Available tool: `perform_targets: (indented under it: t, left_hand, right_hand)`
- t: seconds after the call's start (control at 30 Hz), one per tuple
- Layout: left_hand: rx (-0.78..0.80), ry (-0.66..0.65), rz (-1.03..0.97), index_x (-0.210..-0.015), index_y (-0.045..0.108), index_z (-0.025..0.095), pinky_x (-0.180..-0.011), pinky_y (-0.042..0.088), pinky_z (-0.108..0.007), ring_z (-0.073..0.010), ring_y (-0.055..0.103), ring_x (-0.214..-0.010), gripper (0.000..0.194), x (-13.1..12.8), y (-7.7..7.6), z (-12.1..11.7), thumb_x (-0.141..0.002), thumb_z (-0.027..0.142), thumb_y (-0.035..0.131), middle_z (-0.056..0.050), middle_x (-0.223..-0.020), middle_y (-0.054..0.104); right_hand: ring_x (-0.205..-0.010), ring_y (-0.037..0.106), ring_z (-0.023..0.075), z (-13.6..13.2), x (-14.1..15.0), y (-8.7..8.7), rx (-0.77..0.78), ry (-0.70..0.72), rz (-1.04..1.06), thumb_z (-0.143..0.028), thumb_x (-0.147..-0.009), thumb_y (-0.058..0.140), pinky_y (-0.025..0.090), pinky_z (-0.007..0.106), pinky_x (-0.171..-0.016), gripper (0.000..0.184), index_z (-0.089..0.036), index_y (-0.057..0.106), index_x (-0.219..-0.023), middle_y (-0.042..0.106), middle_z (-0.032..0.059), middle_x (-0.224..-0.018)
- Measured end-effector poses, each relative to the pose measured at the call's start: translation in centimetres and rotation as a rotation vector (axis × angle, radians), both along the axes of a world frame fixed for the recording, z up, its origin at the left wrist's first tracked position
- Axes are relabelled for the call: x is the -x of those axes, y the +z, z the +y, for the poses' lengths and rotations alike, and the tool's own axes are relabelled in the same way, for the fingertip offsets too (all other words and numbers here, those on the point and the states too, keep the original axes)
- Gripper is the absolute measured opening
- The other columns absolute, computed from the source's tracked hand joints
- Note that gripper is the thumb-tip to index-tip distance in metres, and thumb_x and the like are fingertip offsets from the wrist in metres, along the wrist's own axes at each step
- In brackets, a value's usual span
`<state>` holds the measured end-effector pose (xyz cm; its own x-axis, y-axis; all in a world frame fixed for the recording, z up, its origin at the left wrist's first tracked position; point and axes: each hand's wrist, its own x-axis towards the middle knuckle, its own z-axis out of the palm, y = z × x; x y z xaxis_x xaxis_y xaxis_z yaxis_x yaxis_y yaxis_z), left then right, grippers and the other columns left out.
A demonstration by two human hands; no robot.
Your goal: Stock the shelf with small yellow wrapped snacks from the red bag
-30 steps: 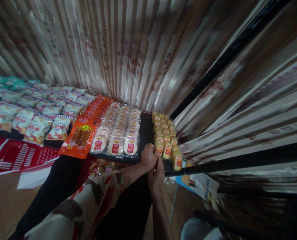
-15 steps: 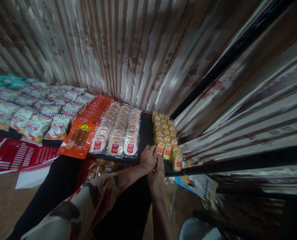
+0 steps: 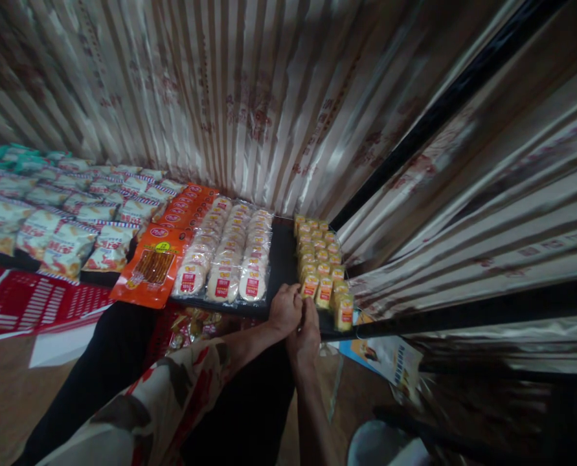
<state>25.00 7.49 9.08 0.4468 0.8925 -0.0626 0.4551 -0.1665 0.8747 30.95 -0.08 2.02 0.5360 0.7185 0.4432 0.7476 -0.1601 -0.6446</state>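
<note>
Small yellow wrapped cakes stand in close rows at the right end of a black shelf. My left hand is closed, with its fingertips at the left side of the front yellow wrapped cake in the leftmost row. Just beside it, my right hand is closed too, its fingers pointing up at the foot of the same cake. The two hands touch each other, and they partly hide the grip. Left of the hands lie rows of round white crackers in clear wrappers.
Orange snack packets and white snack bags fill the shelf farther left. A red crate sits below. Patterned curtain-like sheeting hangs behind, crossed by a black bar. A blue-and-white packet lies lower right.
Both hands stay at the same front yellow cake, with hardly any movement. The whole view has shifted very slightly.
</note>
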Motion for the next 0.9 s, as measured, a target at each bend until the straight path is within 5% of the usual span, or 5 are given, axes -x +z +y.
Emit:
perform_targets:
  t: [0.33,0.5,0.9]
  left_hand:
    - [-0.017,0.013,-0.022,-0.125,0.062,0.009,-0.098,0.049,-0.031,-0.0202,0.063,-0.104,0.042,0.3,-0.5,-0.4,-0.09,0.017,0.041,-0.013,-0.113,0.065]
    - [-0.032,0.027,-0.041,-0.109,0.069,0.011,-0.096,0.05,-0.03,-0.0185,0.063,-0.099,0.036,1.2,-1.0,-1.2,-0.088,0.012,0.039,-0.011,-0.105,0.067]
    - [-0.006,-0.025,-0.043,-0.098,0.069,0.017,-0.091,0.051,-0.029,-0.0166,0.064,-0.094,0.034,7.8,-2.1,-4.1,-0.085,0.011,0.038,-0.007,-0.099,0.069]
  right_hand:
    - [-0.128,0.049,0.0307,-0.2,0.9,0.8,-0.037,-0.024,0.01,-0.03,-0.084,0.044,0.042,0.054,-0.104,0.054,-0.009,0.05,-0.133,0.055,0.0227,-0.134]
    - [-0.122,0.054,0.0286,-0.9,1.9,1.4,-0.064,-0.003,-0.057,-0.026,-0.086,0.044,0.047,0.051,-0.1,0.048,-0.009,0.053,-0.13,0.059,0.0218,-0.129]
    - [-0.11,0.058,0.0272,-3.9,7.6,-0.1,-0.063,0.05,-0.048,-0.028,-0.087,0.051,0.049,0.046,-0.094,0.039,-0.013,0.059,-0.122,0.061,0.0177,-0.116]
